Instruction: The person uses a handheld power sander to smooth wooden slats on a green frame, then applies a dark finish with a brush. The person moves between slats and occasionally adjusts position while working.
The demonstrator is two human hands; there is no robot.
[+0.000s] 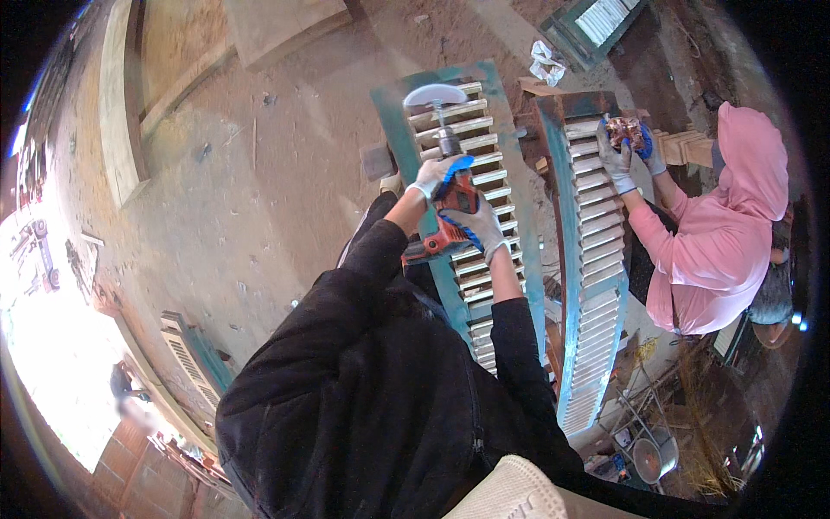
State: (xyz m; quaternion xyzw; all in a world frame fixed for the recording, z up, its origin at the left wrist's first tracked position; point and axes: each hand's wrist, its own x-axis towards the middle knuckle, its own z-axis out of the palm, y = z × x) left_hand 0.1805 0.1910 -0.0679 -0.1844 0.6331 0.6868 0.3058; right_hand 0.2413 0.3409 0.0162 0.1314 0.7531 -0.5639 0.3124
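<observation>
A red and black cordless drill is in both my hands, a round pale disc mounted on its chuck. My left hand, in a white and blue glove, wraps the front of the body just behind the chuck. Further back, my right hand, gloved alike, closes round the rear of the drill. Beneath lies a louvered shutter with a teal frame and bare pale slats. The disc hangs over its far end, slightly blurred; I cannot tell whether it touches the wood.
To the right, a co-worker in a pink hoodie holds a brown crumpled thing against a second louvered shutter. A white crumpled scrap lies beyond. Wooden beams rest at far left; another louvered piece stands lower left.
</observation>
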